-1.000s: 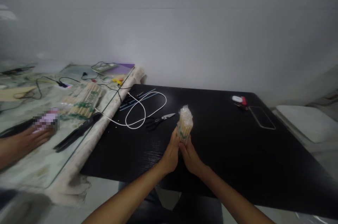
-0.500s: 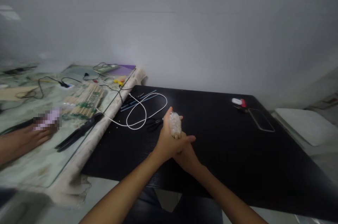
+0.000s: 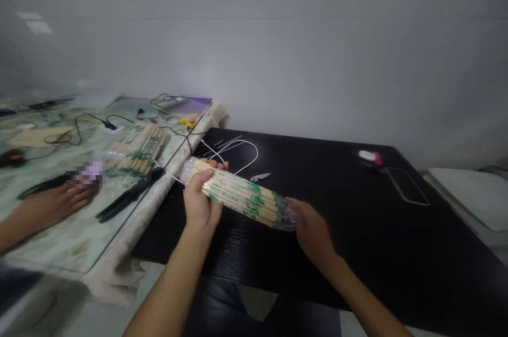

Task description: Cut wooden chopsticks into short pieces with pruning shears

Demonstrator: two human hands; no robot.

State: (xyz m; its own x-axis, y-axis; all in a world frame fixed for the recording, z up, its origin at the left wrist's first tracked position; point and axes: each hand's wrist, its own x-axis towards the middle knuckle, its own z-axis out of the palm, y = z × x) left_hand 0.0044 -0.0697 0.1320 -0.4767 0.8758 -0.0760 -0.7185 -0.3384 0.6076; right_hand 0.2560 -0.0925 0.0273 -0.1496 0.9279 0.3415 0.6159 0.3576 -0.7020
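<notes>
Grey wall (image 3: 301, 72) — black table (image 3: 341, 252).

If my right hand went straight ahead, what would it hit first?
Your right hand would first meet the wrapped stick bundle it holds; beyond that, probably the scissor blades, though depth is unclear.

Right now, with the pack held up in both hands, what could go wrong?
The right hand seems to grip mostly loose wrapper at one end of the chopstick pack, so the plastic could slip or tear.

If the pack were lowered and pushed forward, it might strike the scissors on the black table.

The white cable loops just beyond the left hand and could snag.
</notes>
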